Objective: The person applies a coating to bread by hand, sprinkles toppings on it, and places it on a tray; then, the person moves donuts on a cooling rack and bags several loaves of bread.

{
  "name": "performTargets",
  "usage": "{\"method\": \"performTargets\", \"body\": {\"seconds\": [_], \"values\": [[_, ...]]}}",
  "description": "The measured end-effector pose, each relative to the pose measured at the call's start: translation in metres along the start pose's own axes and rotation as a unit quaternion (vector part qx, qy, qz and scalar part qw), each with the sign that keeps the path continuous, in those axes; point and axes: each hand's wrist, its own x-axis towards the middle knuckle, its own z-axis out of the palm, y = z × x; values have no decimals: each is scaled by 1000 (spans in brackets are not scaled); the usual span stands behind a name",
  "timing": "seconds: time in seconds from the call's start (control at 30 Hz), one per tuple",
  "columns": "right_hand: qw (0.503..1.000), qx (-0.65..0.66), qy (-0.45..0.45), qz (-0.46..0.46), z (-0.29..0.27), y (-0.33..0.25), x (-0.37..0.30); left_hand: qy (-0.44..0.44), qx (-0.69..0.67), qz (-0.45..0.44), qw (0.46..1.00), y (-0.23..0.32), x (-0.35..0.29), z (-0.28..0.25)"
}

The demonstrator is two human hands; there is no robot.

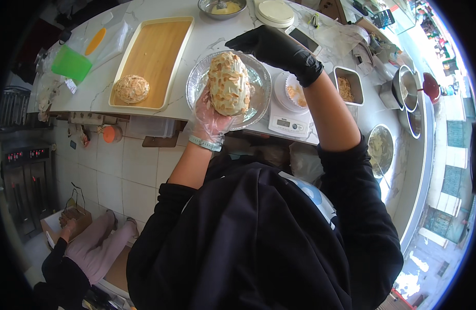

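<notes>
While in left hand (211, 120), bread (229, 85) — foil pan (260, 95) beneath; tray (155, 57), scale (289, 124) alongside

Right hand (274, 49): solid black glove. Left hand (212, 114): clear glove, pale-teal wristband (205, 143). Bread (228, 85), frame centre: cream, tan-brown flake speckle. Foil plate (262, 93): silver. Tray (155, 62), upper left: cream rim, wood-brown base. Counter (209, 33): white, grey marble veining. Top (238, 222), bottom centre: black.

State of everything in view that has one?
coated loaf, held over foil pan
left hand, holding loaf
right hand, raised, grip hidden
foil pan, uncovered
tray, holding one coated bun
white bowl, on scale, flakes inside
metal tin, open, flakes inside
top metal bowl, open, yellow contents
</notes>
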Motion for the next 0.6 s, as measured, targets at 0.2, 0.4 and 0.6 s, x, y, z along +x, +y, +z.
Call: {"method": "performTargets", "body": {"seconds": [0.2,0.4,0.6], "values": [[986,-50,-11,161,-35,34,-69,1,20,41,999,13,-11,-5],[972,-96,-29,214,19,80,-140,27,48,43,998,7,-8,-8],[949,99,48,294,32,82,-135,37,4,26,999,7,-3,-19]]}}
